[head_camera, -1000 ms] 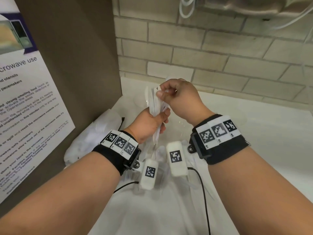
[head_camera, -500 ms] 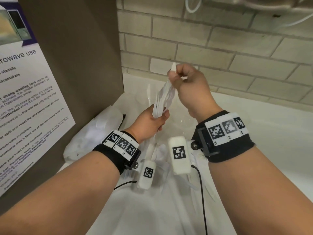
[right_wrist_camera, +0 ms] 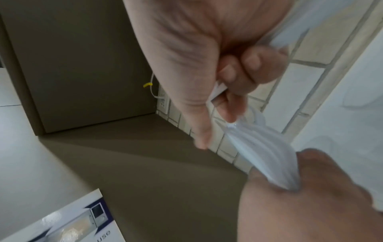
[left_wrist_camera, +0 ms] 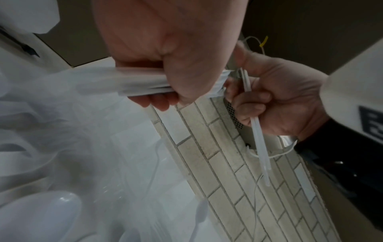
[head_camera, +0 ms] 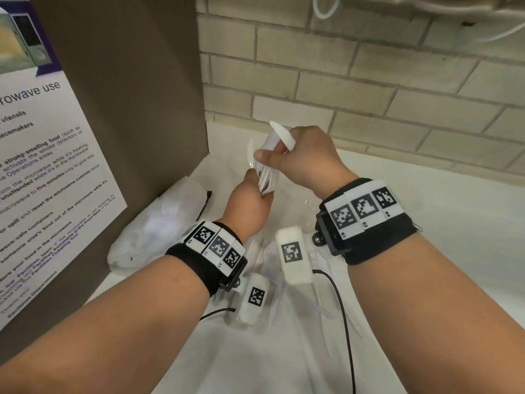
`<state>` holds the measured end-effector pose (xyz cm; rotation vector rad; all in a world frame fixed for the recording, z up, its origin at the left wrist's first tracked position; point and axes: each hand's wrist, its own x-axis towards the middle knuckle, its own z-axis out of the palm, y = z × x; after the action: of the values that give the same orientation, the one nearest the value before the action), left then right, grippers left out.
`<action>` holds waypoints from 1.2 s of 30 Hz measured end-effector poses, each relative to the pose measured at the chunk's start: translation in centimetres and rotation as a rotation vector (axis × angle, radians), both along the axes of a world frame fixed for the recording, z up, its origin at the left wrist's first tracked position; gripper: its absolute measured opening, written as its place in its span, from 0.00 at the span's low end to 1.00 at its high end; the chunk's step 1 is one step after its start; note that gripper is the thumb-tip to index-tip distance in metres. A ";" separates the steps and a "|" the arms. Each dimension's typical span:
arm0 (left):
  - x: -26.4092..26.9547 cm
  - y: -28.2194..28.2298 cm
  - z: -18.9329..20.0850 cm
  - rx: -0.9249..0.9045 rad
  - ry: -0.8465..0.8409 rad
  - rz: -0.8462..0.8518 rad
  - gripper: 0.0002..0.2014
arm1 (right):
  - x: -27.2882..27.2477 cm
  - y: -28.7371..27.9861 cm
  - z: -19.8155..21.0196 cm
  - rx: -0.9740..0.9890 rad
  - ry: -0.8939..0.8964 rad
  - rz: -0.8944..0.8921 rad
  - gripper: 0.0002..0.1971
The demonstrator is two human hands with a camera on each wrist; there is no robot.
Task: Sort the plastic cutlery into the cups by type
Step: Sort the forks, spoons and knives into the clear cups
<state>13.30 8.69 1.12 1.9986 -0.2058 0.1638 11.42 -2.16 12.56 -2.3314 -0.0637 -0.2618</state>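
Both hands dropped lower w/ cutlery bundle (head_camera: 267, 169); left hand (head_camera: 250, 206) fists handles, right hand (head_camera: 301, 157) pinches tops. Light, slick; grip handles.

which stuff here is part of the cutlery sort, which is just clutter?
Job:
- cutlery bundle, gripped by left hand
- pieces pinched by right hand
- loose cutlery on the counter
- clear cup, faint behind the hands

Clutter:
- plastic bag
- microwave notice
- black cable
- brick wall
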 end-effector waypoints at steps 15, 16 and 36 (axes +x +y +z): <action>-0.5 0.5 -0.4 -0.100 0.030 -0.011 0.09 | -0.1 1.4 0.7 -0.021 -0.189 -0.032 0.09; -0.5 0.5 -0.3 -0.108 0.019 -0.008 0.10 | -0.3 1.5 0.7 -0.005 -0.203 -0.027 0.09; 0.1 3.3 -0.7 -0.291 0.198 0.087 0.07 | 4.3 -1.5 3.9 0.561 -0.359 -0.100 0.06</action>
<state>13.40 12.04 0.43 1.7210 0.0310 0.0464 15.70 -3.67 16.45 -1.7125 -0.0430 -0.6564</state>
